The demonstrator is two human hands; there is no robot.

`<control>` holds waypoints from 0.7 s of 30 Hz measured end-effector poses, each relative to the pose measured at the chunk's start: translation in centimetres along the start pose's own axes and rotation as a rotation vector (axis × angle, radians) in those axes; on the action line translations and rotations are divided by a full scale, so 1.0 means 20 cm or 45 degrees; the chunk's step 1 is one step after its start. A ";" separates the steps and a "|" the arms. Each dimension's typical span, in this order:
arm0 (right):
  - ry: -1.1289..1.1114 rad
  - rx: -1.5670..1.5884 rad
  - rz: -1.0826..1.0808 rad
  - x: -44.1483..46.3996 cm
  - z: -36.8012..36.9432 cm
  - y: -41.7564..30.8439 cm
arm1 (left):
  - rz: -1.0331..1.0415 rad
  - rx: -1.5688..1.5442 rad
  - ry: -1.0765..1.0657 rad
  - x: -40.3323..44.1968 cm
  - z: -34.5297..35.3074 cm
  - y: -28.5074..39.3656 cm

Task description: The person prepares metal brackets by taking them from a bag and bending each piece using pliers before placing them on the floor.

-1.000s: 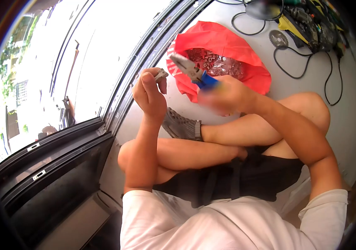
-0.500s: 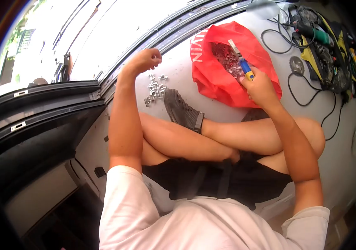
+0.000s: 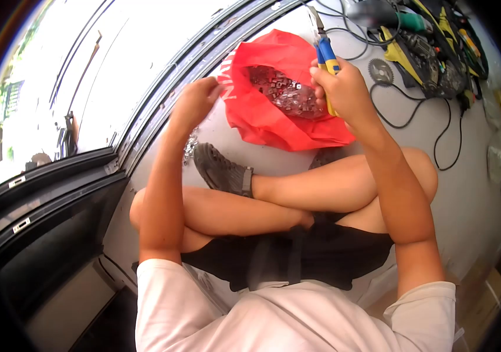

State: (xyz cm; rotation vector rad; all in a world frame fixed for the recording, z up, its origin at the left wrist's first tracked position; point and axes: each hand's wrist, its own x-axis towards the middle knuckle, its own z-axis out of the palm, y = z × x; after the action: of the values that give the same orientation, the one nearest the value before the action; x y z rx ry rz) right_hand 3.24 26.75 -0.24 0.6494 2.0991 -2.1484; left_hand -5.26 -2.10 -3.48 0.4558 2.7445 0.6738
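Observation:
Blue-and-yellow pliers (image 3: 328,57) are gripped in my right hand (image 3: 342,88), their metal jaws pointing up and away from me. Just left of that hand lies an open red bag (image 3: 274,126) with many small metal pieces (image 3: 285,91) and clear plastic inside. My left hand (image 3: 196,101) is at the bag's left edge, its fingers bent together; whether anything is between the fingertips cannot be made out. Below my left wrist, partly hidden by the forearm, a small pile of shiny metal pieces (image 3: 190,145) lies on the floor.
A dark metal frame track (image 3: 162,100) runs diagonally along the left. At the upper right are a toothed disc (image 3: 381,71), black cables (image 3: 436,135), a green-and-black power tool (image 3: 412,22) and a yellow-and-black tool bag (image 3: 403,57). My shoe (image 3: 222,170) rests below the red bag.
Since a second ago, the metal piece is no longer visible at my left fingertips. My right hand has moved to the bag's right side, and the pliers now point more upright. The camera view has shifted.

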 end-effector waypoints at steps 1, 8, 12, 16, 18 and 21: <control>0.015 0.005 -0.001 0.00 0.00 -0.01 | 0.200 -0.231 0.027 0.00 0.07 0.06; -0.009 0.065 0.003 -0.01 -0.03 0.03 | 0.437 0.152 0.000 0.34 0.67 0.06; 0.005 0.038 -0.038 0.00 -0.03 0.05 | 0.252 0.205 0.016 0.30 0.78 0.13; 0.029 -0.030 -0.055 0.01 -0.02 0.05 | 0.353 0.185 0.131 0.29 0.82 0.07; -0.011 -0.052 -0.021 0.01 -0.02 0.05 | 0.348 0.154 0.163 0.27 0.75 0.06; -0.017 -0.103 -0.032 0.00 -0.01 0.07 | 0.336 0.049 0.015 0.27 0.65 0.06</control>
State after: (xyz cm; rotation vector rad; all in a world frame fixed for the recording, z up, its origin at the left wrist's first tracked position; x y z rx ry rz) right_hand 3.76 26.92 -1.62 0.6021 2.1856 -2.0611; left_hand -5.47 5.96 -14.97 0.8354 2.7387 0.6861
